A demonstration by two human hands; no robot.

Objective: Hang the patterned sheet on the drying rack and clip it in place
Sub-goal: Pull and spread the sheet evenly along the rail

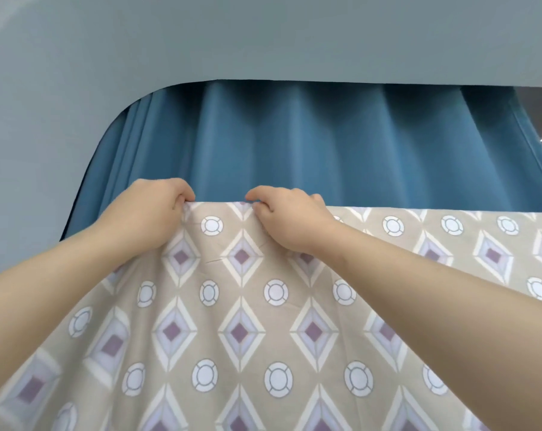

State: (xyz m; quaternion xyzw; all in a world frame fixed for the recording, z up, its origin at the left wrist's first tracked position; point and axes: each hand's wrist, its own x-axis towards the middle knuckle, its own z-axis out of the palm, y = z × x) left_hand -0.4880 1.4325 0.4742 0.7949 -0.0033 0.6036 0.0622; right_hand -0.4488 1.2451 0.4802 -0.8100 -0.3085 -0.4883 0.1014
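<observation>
Along the top edge of the patterned sheet (241,331), in front of the blue pleated curtain (325,144), the fabric is pinched by the left hand (151,213) and right hand (288,219), set close together with fingers curled round the edge. The sheet is draped down from there; no rack is seen. It is judged thin, light, limp and easily creased. Hold is best taken at the hem, spread wider. Print: beige ground, diamonds, ringed circles.

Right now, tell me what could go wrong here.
The left hand and right hand pinch the patterned sheet at its top edge, close together; left of them the cloth droops and could slide down. No clip is in view; freeing a hand for one might let the edge slip.
</observation>
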